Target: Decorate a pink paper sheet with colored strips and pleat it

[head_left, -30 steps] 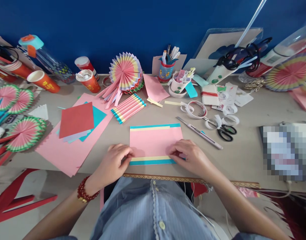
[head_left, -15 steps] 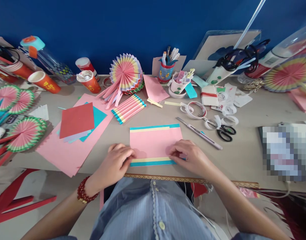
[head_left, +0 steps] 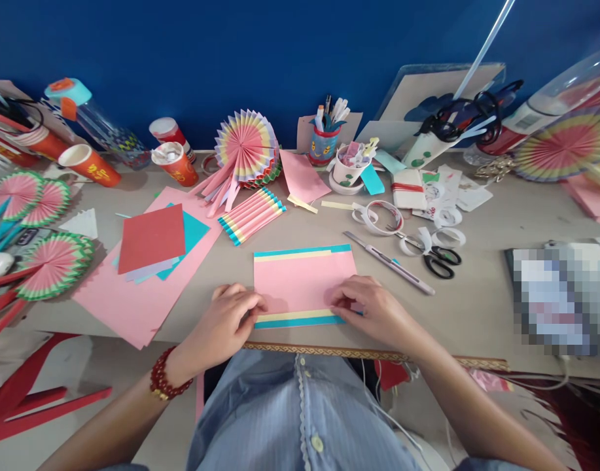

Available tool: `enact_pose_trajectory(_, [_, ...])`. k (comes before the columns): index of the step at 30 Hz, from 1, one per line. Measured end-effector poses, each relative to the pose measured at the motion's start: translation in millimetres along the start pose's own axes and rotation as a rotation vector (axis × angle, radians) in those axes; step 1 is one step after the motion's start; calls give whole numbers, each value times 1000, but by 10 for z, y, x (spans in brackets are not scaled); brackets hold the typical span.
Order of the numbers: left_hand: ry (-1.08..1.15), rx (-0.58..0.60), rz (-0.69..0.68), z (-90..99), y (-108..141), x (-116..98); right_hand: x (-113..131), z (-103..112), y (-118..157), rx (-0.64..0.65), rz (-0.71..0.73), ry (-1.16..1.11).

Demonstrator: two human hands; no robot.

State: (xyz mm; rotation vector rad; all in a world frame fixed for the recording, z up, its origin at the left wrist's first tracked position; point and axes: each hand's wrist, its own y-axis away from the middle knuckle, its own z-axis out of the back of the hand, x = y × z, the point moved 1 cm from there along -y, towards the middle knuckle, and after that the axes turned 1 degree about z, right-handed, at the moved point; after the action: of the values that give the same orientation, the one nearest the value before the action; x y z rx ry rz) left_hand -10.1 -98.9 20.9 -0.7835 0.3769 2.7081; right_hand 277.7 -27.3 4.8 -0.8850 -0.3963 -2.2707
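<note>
- Your left hand [head_left: 235,311] and right hand [head_left: 371,302] curl, fingertips touching the rectangular pink paper sheet [head_left: 300,281]; pinching or not, I can't tell.
- It lies on the desk [head_left: 466,314], edged with blue-and-yellow strips [head_left: 300,321].

Beige table [head_left: 476,301], striped pink sheet [head_left: 300,281], pleated paper [head_left: 253,217], craft knife [head_left: 392,265], scissors [head_left: 430,254]
</note>
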Motion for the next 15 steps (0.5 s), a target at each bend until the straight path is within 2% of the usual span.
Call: enact_pose_trajectory(15, [-53, 16, -42, -16, -12, -1, 3, 14, 5, 17, -10, -8])
